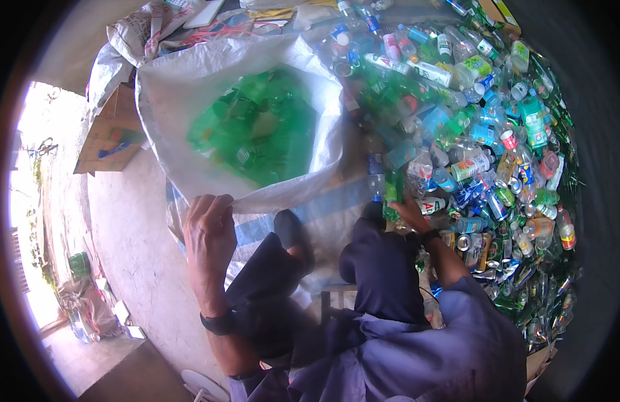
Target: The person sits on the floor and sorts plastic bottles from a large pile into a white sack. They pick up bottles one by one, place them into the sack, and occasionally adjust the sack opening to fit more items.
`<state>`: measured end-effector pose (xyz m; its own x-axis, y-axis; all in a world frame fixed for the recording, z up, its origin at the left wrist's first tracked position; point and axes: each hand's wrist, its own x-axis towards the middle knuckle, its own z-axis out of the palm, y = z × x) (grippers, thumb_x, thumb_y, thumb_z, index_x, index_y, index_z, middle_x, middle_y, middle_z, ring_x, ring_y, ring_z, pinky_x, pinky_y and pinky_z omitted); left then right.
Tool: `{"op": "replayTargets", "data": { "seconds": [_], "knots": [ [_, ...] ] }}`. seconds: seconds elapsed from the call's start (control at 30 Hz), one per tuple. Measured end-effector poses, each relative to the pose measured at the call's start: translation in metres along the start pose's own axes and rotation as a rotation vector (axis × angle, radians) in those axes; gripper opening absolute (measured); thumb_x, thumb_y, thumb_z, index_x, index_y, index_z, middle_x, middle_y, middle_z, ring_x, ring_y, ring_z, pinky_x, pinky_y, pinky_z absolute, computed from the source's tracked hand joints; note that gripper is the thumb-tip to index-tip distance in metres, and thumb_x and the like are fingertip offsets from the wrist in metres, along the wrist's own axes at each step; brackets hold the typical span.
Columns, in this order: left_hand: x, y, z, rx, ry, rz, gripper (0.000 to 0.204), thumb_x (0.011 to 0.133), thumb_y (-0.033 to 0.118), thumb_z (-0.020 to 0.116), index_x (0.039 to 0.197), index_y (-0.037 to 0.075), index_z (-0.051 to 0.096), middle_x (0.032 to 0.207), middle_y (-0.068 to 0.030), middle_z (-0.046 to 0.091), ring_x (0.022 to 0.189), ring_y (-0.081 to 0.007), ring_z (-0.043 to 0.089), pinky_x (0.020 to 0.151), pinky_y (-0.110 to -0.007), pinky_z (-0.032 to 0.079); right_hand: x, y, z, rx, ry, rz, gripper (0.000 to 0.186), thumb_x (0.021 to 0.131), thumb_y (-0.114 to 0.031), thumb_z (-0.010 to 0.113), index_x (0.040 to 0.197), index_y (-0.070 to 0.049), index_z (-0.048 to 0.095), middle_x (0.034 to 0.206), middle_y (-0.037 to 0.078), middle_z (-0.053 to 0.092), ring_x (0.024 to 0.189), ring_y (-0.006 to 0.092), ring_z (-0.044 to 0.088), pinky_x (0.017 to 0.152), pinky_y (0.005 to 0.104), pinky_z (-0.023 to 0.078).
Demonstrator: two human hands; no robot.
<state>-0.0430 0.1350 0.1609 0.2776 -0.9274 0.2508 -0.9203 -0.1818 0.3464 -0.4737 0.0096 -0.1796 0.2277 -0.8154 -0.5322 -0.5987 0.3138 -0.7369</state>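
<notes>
My left hand (209, 221) grips the near rim of a white woven sack (153, 107), its fingers curled over the edge. Inside the sack lie several green plastic bottles (256, 127). At the left edge of the bottle pile, my right hand (410, 213) is closed on the lower end of a green bottle (394, 187), just beside my knee. A clear bottle with a blue label (375, 174) lies next to it.
A large heap of mixed plastic bottles and cans (484, 161) fills the right side. Cardboard (102, 130) and bundled sacks stand at the upper left. A striped sheet (330, 197) lies under my feet. A pale wall and a bright opening are at the left.
</notes>
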Motion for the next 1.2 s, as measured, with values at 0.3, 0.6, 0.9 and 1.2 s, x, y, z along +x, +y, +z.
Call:
{"op": "replayTargets", "data": {
  "seconds": [0.3,0.6,0.9,1.2],
  "knots": [
    [-0.012,-0.01,-0.001,-0.079,0.007,0.077,0.011,0.083,-0.002,0.058,0.089,0.001,0.067,0.083,-0.0154,0.06,0.086,-0.0354,0.061,0.077,-0.046,0.05,-0.081,-0.038,-0.053,0.242,-0.037,0.066,0.04,0.097,-0.044,0.064,0.108,-0.006,0.072,0.085,-0.001,0.068,0.068,0.0104,0.061,0.057,0.0266,0.046],
    [-0.021,-0.014,-0.009,-0.055,-0.095,0.086,0.023,0.077,0.001,0.061,0.098,0.003,0.071,0.093,-0.0137,0.066,0.098,-0.032,0.062,0.085,-0.044,0.05,-0.118,-0.275,-0.091,0.725,-0.128,-0.359,0.042,0.103,-0.045,0.053,0.103,-0.005,0.066,0.066,-0.001,0.058,0.044,0.0074,0.046,0.039,0.0232,0.032],
    [-0.026,-0.01,-0.014,-0.08,-0.029,0.111,0.012,0.078,0.0,0.06,0.086,0.002,0.07,0.083,-0.0125,0.062,0.09,-0.0317,0.062,0.081,-0.044,0.052,-0.026,-0.494,0.096,0.348,-0.473,-0.256,0.059,0.096,-0.058,0.064,0.103,0.0,0.067,0.077,0.004,0.062,0.055,0.0135,0.061,0.045,0.026,0.044],
    [-0.029,-0.016,-0.011,-0.114,-0.039,0.132,0.015,0.077,0.002,0.061,0.09,0.003,0.069,0.088,-0.012,0.062,0.095,-0.0314,0.061,0.083,-0.043,0.052,-0.042,-0.453,0.092,-0.087,-0.566,-0.591,0.05,0.1,-0.047,0.065,0.101,0.002,0.074,0.093,0.007,0.073,0.077,0.0136,0.071,0.062,0.0286,0.055]
  ]
}}
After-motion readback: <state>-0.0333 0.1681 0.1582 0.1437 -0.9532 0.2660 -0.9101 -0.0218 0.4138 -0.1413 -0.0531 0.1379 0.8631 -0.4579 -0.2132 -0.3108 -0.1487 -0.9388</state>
